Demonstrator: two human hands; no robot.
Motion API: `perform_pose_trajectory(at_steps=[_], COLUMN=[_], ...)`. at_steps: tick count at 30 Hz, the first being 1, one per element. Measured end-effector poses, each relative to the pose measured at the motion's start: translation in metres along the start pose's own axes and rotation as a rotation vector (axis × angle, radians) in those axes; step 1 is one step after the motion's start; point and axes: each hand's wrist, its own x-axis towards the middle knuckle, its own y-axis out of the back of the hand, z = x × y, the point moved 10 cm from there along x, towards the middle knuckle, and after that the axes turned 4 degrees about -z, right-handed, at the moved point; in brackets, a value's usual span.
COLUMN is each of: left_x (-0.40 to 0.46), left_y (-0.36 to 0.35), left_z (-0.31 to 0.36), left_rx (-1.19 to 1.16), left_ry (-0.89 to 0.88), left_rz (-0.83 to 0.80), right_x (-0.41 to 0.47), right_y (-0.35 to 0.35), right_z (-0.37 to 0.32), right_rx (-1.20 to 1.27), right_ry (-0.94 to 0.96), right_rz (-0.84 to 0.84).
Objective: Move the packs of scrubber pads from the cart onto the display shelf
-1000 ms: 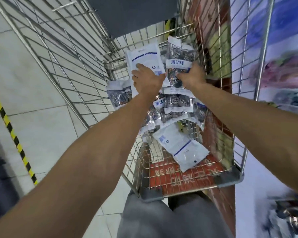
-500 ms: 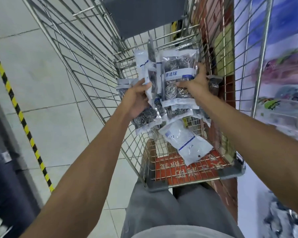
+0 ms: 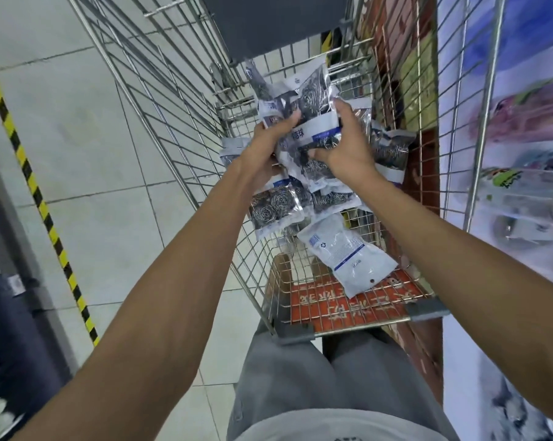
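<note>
Both hands now clamped on one bundle of packs (image 3: 303, 122), lifted above cart (image 3: 186, 173) floor. Left hand (image 3: 268, 144) grips bundle's left side, thumb on top; right hand (image 3: 348, 144) pinches right side. A second ago hands were spread over loose packs lower down; since then they drew together, bundle gathered and raised. Means: load ready to carry to shelf. Loose packs remain: one white pack (image 3: 342, 253) face-down near cart's near edge, others beneath hands. Shelf at right, blurred.
</note>
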Motion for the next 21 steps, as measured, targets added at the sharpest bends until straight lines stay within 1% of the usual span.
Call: perform_pose_trajectory(at_steps=[2,4,6,10,15,18,21], left_x=[-0.003,-0.009,-0.016,-0.045,-0.105,-0.147,-0.191], left_y=[0.005,0.012,0.015,0.009,-0.001,-0.007,-0.008], left_z=[-0.001,-0.008,-0.017,-0.021,-0.016,-0.01,-0.006], left_rx=[-0.103,-0.216,-0.268,-0.222,-0.152,-0.141,-0.118], left_ry=[0.017,0.053,0.088,0.068,0.032,0.009,-0.014], left_rz=[0.025,0.049,0.056,0.047,0.035,-0.003,0.0], right_x=[-0.005,-0.011,-0.016,-0.039,-0.093,-0.134,-0.182], right_y=[0.004,0.009,0.014,0.024,0.047,0.068,0.086], right_z=[0.002,0.011,0.021,0.031,0.018,0.002,-0.018], right_rx=[0.035,0.115,0.192,0.333,0.485,0.539,0.538], right_ry=[-0.029,-0.097,-0.152,-0.234,-0.251,-0.21,-0.165], right_rz=[-0.008,-0.018,-0.022,-0.01,-0.032,-0.011,0.063])
